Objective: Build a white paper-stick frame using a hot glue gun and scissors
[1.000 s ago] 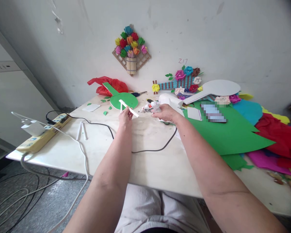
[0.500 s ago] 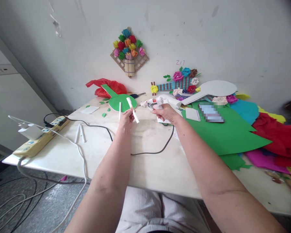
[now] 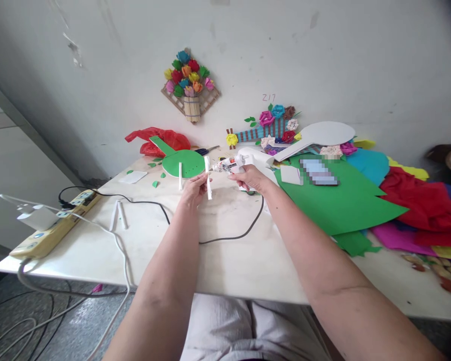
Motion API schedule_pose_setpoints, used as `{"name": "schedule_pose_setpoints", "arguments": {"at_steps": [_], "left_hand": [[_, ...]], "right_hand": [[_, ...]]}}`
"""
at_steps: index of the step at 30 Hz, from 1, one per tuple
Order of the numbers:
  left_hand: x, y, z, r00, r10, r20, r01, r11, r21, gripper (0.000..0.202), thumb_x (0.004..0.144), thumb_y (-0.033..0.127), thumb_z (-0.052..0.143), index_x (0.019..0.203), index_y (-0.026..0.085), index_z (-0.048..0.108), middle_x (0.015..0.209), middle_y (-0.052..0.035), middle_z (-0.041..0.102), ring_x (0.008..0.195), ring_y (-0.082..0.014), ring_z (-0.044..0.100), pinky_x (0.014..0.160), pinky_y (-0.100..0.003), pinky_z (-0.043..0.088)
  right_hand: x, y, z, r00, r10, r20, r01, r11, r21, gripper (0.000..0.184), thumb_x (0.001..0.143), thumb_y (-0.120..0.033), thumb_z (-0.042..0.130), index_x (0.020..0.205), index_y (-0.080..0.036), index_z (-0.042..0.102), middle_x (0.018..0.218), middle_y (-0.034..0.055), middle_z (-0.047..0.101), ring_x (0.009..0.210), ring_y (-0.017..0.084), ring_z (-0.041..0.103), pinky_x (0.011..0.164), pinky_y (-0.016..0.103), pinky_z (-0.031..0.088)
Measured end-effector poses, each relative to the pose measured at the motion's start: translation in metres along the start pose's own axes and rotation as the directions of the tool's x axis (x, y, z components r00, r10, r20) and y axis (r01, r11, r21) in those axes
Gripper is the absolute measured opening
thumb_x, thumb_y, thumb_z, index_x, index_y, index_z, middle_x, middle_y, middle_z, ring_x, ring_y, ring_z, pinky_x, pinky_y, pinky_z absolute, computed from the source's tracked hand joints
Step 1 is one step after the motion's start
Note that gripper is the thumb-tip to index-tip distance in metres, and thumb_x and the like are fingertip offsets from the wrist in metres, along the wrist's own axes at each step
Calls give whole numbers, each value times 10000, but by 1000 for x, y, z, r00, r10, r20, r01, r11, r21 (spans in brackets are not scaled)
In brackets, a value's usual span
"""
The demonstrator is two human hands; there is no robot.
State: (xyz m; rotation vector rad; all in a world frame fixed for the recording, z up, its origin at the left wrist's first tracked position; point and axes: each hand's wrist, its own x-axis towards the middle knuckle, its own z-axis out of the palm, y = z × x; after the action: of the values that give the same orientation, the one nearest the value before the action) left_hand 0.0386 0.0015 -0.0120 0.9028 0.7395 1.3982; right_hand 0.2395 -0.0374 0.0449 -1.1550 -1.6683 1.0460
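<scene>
Turned from slanting to upright, the thin white paper stick (image 3: 208,178) sits pinched in the left hand (image 3: 193,189) near the pale table (image 3: 225,250)'s far edge; the right hand (image 3: 250,176) grips a white glue gun (image 3: 231,164), nozzle at the stick

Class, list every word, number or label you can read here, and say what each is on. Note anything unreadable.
"217": handwritten in red on the wall, above the paper-flower craft.
Flat object on the green paper: pixelated, unreadable.
Power strip: markings too small to read.
Glue gun in the right hand: print too blurred to read.
White stick in the left hand: no writing seen.
</scene>
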Motion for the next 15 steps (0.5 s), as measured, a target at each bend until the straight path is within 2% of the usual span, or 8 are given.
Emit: {"name": "schedule_pose_setpoints", "arguments": {"at_steps": [15], "left_hand": [[-2, 2, 5, 1000, -13, -24, 13, 1000, -21, 104, 641, 137, 686, 726, 95, 644, 565, -40, 622, 430, -59, 495, 393, -149, 365]], "right_hand": [[-1, 0, 0, 999, 32, -31, -34, 998, -47, 207, 681, -254, 647, 598, -145, 492, 396, -55, 464, 278, 49, 353, 294, 186, 254]]}}
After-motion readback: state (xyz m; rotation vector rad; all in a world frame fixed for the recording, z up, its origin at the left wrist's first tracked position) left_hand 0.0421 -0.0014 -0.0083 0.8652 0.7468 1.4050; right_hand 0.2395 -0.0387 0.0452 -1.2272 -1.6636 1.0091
